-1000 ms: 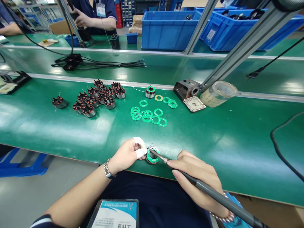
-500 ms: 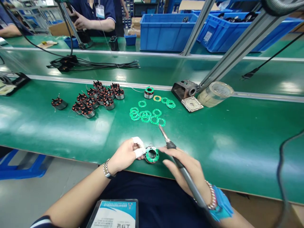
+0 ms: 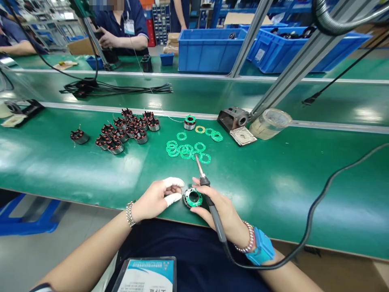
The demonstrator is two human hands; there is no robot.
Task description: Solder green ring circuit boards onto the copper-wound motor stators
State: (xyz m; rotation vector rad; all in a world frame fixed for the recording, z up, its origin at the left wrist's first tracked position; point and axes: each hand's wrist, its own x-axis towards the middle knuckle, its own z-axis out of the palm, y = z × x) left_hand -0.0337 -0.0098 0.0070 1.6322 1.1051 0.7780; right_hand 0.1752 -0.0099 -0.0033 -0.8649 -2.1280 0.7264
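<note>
A motor stator point(image 3: 185, 202) with a green ring circuit board point(image 3: 199, 199) on top sits at the bench's near edge. My left hand point(image 3: 158, 198), with white coverings on thumb and finger, is just left of it, fingers apart and holding nothing. My right hand point(image 3: 223, 209) carries a soldering iron point(image 3: 216, 222) between its fingers, tip pointing away from me. Thumb and fingertips of that hand also reach around the stator's right side. Beyond the iron's tip lie several loose green ring boards point(image 3: 186, 151), some overlapping.
Several bare stators point(image 3: 114, 146) cluster at left. One stator with a board point(image 3: 189, 123) stands behind the loose rings. An iron stand point(image 3: 233, 118) and a cloudy plastic cup point(image 3: 270, 125) are at right. The iron's cable point(image 3: 322, 182) loops across the right side.
My left hand has let go of the stator and opened, shifting slightly left. My right hand has moved left with the soldering iron, its fingers now around the stator's right side.
</note>
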